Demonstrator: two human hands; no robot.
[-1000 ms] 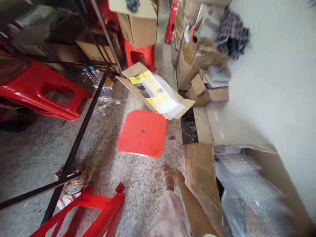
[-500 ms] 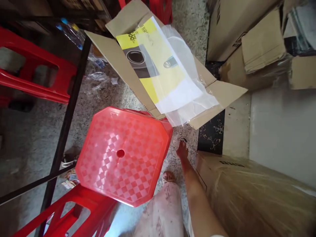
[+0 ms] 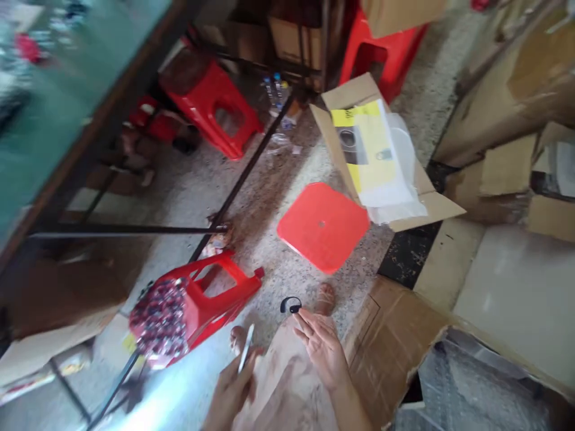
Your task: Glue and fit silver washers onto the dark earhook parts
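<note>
Hidden or unclear: our left hand (image 3: 231, 392) is cut off at the bottom edge and blurred; the upper left of the view is smeared, so the green surface there cannot be read; we cannot tell what the thin white object (image 3: 245, 357) is
Left grip: fingers closed on the thin white object, which stands up and slightly right from the fingertips
Right grip: our right hand (image 3: 322, 350) is spread wide, palm showing, holding nothing
Small black item: a curved black piece (image 3: 290, 305) sits just beyond the right fingertips, near but whether touching we cannot tell
Thing versus grips: the white object is in the left hand, to the left of the open right hand and apart from it
Floor: a speckled floor (image 3: 188, 191) with a red stool (image 3: 322, 226) ahead of the hands
Right side: an open cardboard box (image 3: 395, 335) beside the right wrist, its lower part cut off
Left side: an overturned red stool (image 3: 197, 299) lying near the left hand
</note>
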